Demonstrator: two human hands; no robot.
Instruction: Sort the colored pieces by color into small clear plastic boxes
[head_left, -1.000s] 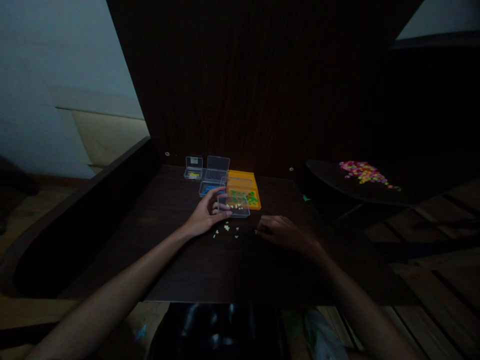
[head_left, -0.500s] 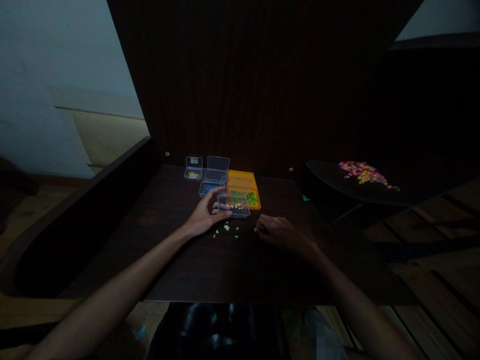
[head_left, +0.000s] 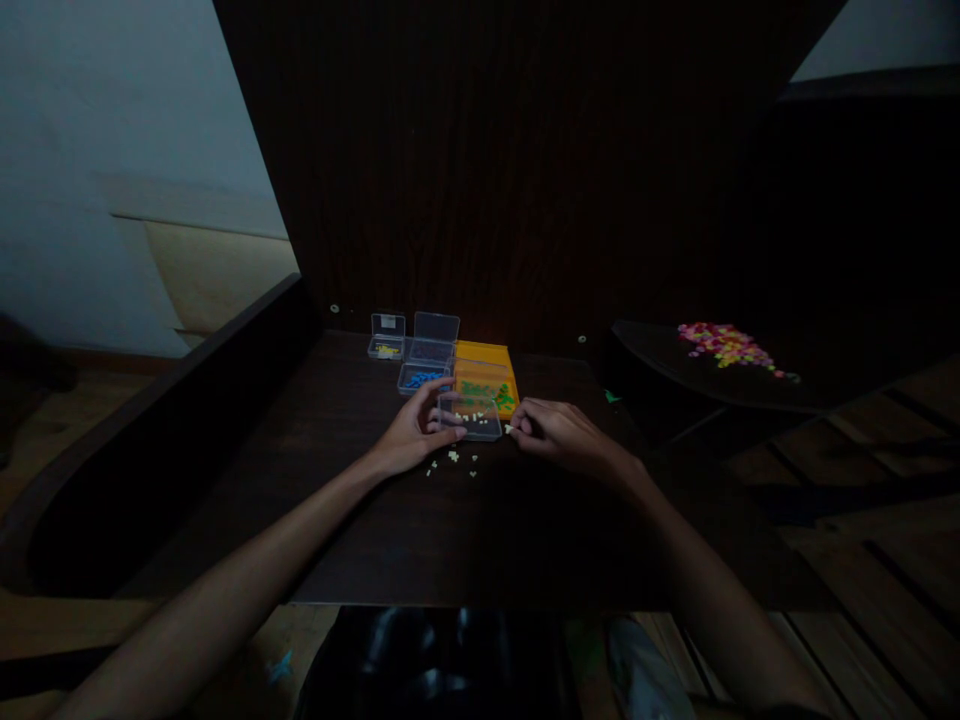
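My left hand [head_left: 411, 428] grips the left side of a clear plastic box [head_left: 487, 434], thumb at the front and fingers behind. Several small pale pieces [head_left: 471, 417] lie inside that box. Just off its right side, my right hand [head_left: 562, 437] pinches one small pale piece [head_left: 508, 429] between thumb and fingertips. Several loose pale pieces [head_left: 453, 456] are scattered on the dark tabletop [head_left: 405, 540] in front of the box. Behind it, an orange tray [head_left: 484, 351] bears green pieces [head_left: 505, 396].
Left of the tray stands an open clear box with blue pieces [head_left: 421, 380], and beyond it a smaller open box with yellow pieces [head_left: 386, 349]. A pile of colourful bits [head_left: 727, 345] covers part of a side ledge at right. A dark panel [head_left: 480, 200] rises behind.
My right hand has moved up from the tabletop toward the box's right side, with a pale piece now showing at its fingertips. My left hand and the box have barely shifted.
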